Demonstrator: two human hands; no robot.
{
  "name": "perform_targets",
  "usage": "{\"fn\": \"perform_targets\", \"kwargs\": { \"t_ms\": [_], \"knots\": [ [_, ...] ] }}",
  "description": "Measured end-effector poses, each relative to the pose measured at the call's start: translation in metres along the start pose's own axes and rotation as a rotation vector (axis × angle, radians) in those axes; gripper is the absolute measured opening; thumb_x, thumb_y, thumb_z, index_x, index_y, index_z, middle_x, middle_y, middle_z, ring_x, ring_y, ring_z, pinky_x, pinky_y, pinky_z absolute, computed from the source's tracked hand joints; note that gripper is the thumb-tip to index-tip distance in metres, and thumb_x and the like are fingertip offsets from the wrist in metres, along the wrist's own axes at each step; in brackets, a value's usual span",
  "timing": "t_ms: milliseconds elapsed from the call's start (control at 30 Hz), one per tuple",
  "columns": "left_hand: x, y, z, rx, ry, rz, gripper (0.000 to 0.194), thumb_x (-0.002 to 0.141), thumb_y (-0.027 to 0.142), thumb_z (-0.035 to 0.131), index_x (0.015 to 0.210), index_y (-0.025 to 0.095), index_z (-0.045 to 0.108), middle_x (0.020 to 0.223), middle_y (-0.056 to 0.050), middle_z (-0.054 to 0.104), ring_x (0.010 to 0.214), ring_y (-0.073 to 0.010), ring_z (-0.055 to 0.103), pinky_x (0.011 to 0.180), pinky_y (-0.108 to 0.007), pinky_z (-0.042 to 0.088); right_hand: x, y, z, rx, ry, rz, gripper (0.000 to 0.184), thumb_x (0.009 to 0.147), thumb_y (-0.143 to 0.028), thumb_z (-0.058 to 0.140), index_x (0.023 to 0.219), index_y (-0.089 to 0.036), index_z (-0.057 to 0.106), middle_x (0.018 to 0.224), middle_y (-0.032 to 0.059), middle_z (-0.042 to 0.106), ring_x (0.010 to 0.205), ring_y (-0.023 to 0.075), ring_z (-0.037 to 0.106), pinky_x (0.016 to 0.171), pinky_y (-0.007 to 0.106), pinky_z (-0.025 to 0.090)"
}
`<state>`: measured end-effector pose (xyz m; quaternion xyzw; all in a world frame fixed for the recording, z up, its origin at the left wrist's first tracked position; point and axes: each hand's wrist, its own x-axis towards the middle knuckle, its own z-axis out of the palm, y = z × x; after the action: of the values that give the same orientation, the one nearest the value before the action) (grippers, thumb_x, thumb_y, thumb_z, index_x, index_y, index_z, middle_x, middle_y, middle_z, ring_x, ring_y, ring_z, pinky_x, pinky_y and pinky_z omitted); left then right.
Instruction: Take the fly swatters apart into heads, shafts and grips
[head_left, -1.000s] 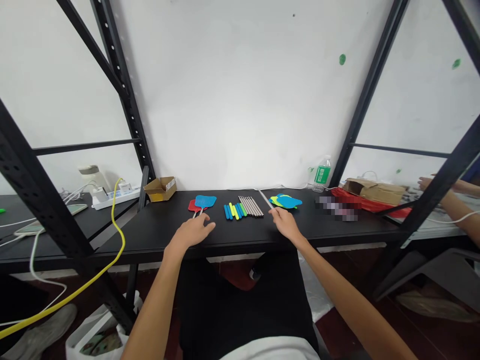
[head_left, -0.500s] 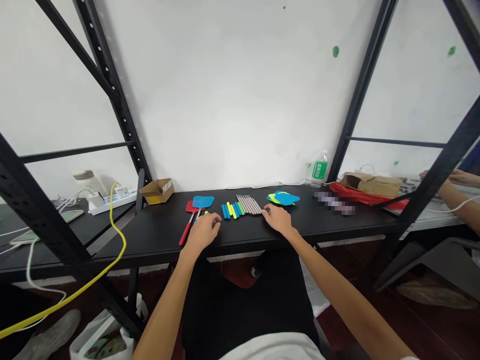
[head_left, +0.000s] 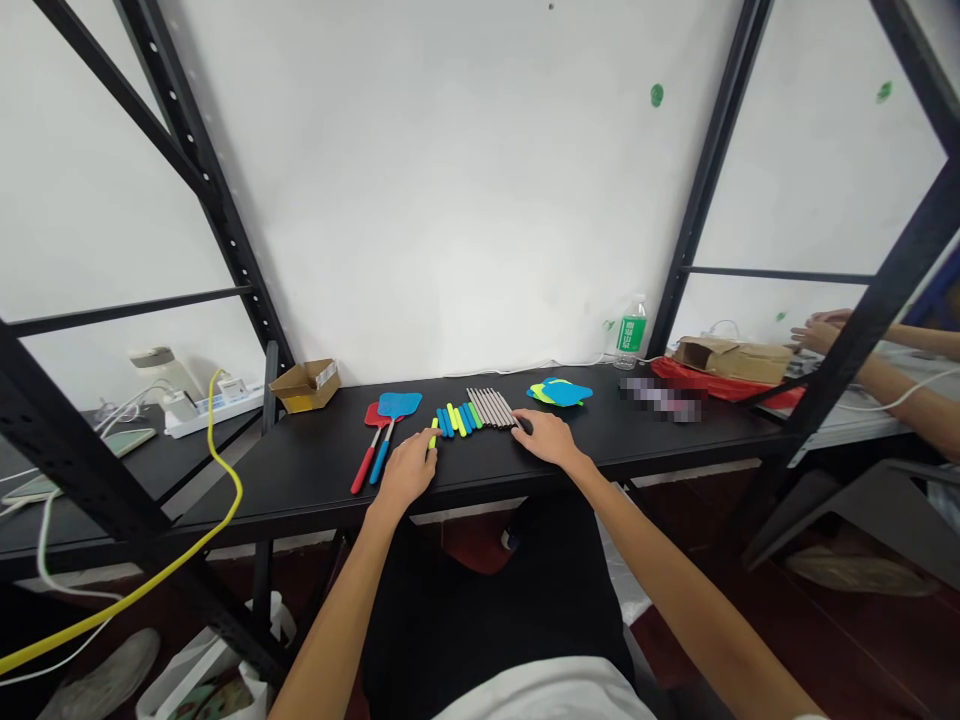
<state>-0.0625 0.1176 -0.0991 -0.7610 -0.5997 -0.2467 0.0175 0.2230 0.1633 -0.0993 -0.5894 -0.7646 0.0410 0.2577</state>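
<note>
My left hand [head_left: 409,468] is closed on a yellow-green handle [head_left: 433,434], upright at the left end of a row of blue, yellow and green handles [head_left: 458,419]. To the right of that row, several metal rods [head_left: 491,407] lie side by side. My right hand [head_left: 546,438] rests at their right edge, thumb and fingers apart, seemingly touching the nearest rod. Left of my left hand lie two assembled fly swatters, one red [head_left: 363,469] and one blue [head_left: 380,462]. Loose blue and yellow-green swatter heads [head_left: 566,391] are piled beyond my right hand.
A small open cardboard box [head_left: 306,386] stands at the back left of the black table [head_left: 285,465]. A water bottle [head_left: 631,333] is at the back right. A yellow cable [head_left: 234,480] hangs at left. Another person's hands [head_left: 825,332] show at far right.
My left hand has moved right, bringing the yellow-green handle beside the row and uncovering the blue swatter's handle. My right hand stays by the rods. The view has shifted slightly.
</note>
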Motion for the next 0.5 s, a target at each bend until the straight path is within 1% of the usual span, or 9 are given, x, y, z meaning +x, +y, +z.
{"fn": "perform_targets", "kwargs": {
  "t_ms": [67, 167, 233, 333, 400, 500],
  "knots": [
    [0.001, -0.001, 0.002, -0.012, 0.040, -0.004, 0.036, 0.094, 0.019, 0.050, 0.128, 0.021, 0.062, 0.128, -0.010, 0.068, 0.118, -0.0270, 0.063, 0.098, -0.036, 0.048, 0.000, 0.002, -0.001, 0.014, -0.010, -0.004, 0.046, 0.091, -0.035, 0.056, 0.136, -0.033, 0.063, 0.129, 0.0026, 0.071, 0.113, 0.0279, 0.066, 0.089, 0.036, 0.050],
    [0.002, -0.003, 0.003, -0.019, 0.080, -0.023, 0.029, 0.094, 0.021, 0.051, 0.119, 0.019, 0.065, 0.114, -0.010, 0.072, 0.107, -0.0272, 0.066, 0.093, -0.037, 0.049, 0.001, 0.004, -0.002, 0.042, -0.022, 0.003, 0.051, 0.088, -0.028, 0.057, 0.139, -0.032, 0.061, 0.121, 0.0032, 0.073, 0.108, 0.0265, 0.068, 0.086, 0.035, 0.050],
    [0.002, -0.003, 0.003, -0.021, 0.080, -0.019, 0.026, 0.094, 0.022, 0.050, 0.113, 0.020, 0.067, 0.108, -0.008, 0.074, 0.103, -0.0262, 0.067, 0.091, -0.036, 0.050, 0.002, 0.006, -0.002, 0.058, -0.029, 0.009, 0.055, 0.085, -0.024, 0.058, 0.139, -0.032, 0.061, 0.116, 0.0033, 0.074, 0.107, 0.0260, 0.068, 0.085, 0.033, 0.050],
    [0.002, 0.000, 0.001, -0.016, 0.061, -0.002, 0.026, 0.093, 0.024, 0.051, 0.112, 0.022, 0.069, 0.112, -0.006, 0.075, 0.106, -0.0249, 0.067, 0.093, -0.034, 0.049, 0.004, 0.009, -0.001, 0.075, -0.032, 0.017, 0.056, 0.083, -0.021, 0.059, 0.138, -0.031, 0.063, 0.110, 0.0031, 0.075, 0.106, 0.0258, 0.068, 0.085, 0.033, 0.050],
    [0.002, 0.001, -0.003, -0.001, 0.051, -0.006, 0.027, 0.093, 0.025, 0.052, 0.115, 0.023, 0.069, 0.117, -0.005, 0.074, 0.109, -0.0238, 0.066, 0.095, -0.032, 0.048, 0.005, 0.011, 0.000, 0.087, -0.027, 0.023, 0.052, 0.084, -0.021, 0.059, 0.136, -0.031, 0.064, 0.108, 0.0033, 0.076, 0.105, 0.0256, 0.069, 0.084, 0.033, 0.050],
    [0.002, -0.005, -0.014, 0.052, 0.067, -0.075, 0.030, 0.093, 0.027, 0.052, 0.118, 0.025, 0.068, 0.123, -0.004, 0.072, 0.114, -0.0244, 0.065, 0.100, -0.034, 0.046, 0.006, 0.013, 0.002, 0.112, -0.011, 0.025, 0.045, 0.088, -0.028, 0.060, 0.132, -0.030, 0.066, 0.112, 0.0029, 0.076, 0.103, 0.0250, 0.069, 0.084, 0.033, 0.051]
  ]
}}
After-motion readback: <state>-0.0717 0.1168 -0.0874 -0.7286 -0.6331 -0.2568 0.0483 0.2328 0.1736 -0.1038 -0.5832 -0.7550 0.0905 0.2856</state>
